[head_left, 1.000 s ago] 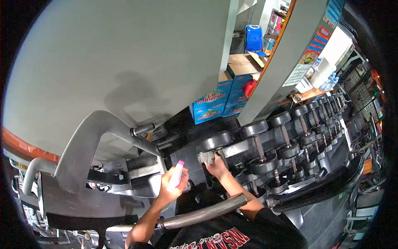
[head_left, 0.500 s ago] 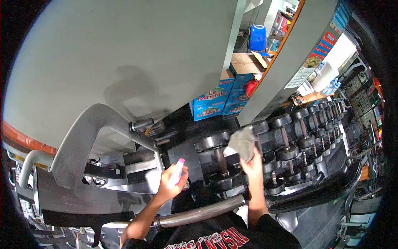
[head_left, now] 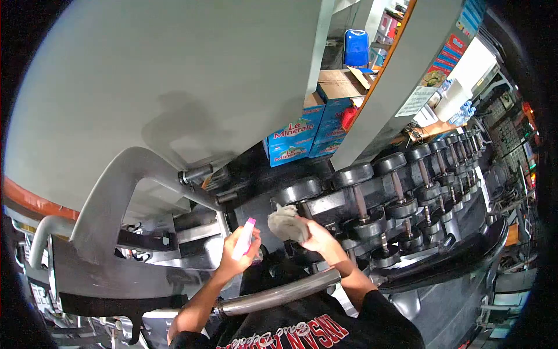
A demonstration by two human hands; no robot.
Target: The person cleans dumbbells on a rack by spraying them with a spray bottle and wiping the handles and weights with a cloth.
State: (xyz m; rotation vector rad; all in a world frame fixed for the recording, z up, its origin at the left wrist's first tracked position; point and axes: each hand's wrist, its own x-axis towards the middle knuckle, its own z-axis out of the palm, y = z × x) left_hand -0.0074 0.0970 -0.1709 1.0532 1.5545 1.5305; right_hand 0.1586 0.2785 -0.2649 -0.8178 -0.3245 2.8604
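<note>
My left hand (head_left: 234,251) is closed around a spray bottle (head_left: 244,239) with a white and pink head, its pink tip pointing up and away from me. In my right hand (head_left: 319,238) is a crumpled grey cloth (head_left: 286,224), gripped at its right end. The cloth overlaps the lower part of the nearest dumbbell (head_left: 299,189) in this view and partly hides it. Just in front of my body, a thick metal bar (head_left: 282,295) runs below both hands.
A row of black dumbbells (head_left: 400,183) on a rack stretches away to the right. To the left stands a grey machine frame (head_left: 110,198). Blue cartons (head_left: 293,131) are stacked behind, beside a grey pillar (head_left: 378,104). A padded black bench (head_left: 447,267) lies at the right.
My right hand has moved left with the cloth, away from the second dumbbell and closer to the spray bottle. My left hand has hardly moved.
</note>
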